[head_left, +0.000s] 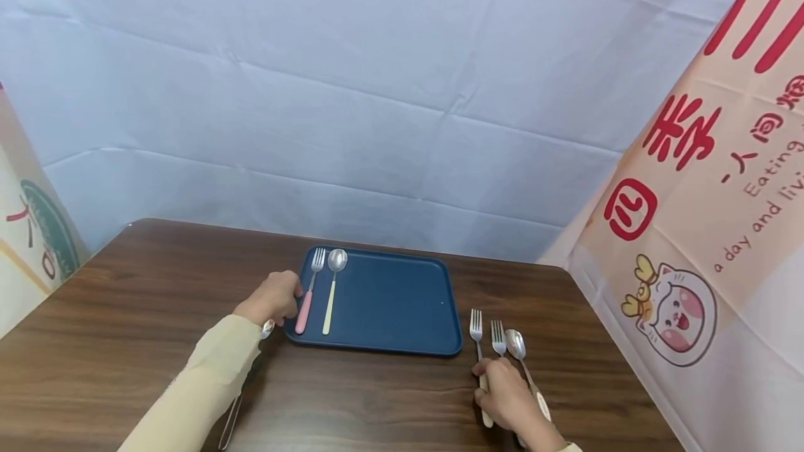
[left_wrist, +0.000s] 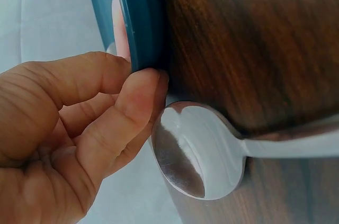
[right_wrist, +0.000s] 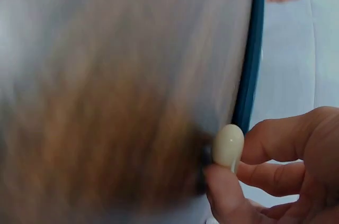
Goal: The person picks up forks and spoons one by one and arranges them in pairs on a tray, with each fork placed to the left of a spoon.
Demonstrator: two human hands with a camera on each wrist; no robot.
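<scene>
At the left edge of a blue tray [head_left: 389,302], my left hand [head_left: 275,297] pinches the rim between thumb and fingers, as the left wrist view shows. A pink-handled fork [head_left: 304,312] and a spoon with a pale yellow handle [head_left: 329,305] lie side by side on the tray's left part. Just beside the left fingertips is the bowl of a metal spoon [left_wrist: 201,150] on the table. Right of the tray, my right hand [head_left: 510,395] pinches a fork [head_left: 477,326] by its cream handle [right_wrist: 229,144]. Another fork [head_left: 498,339], partly hidden by that hand, and a spoon [head_left: 516,346] lie alongside.
The dark wooden table [head_left: 377,403] reaches back to a pale cloth backdrop [head_left: 314,89]. A printed banner [head_left: 722,194] hangs along the right side. My left forearm crosses over the metal spoon's handle [head_left: 231,420].
</scene>
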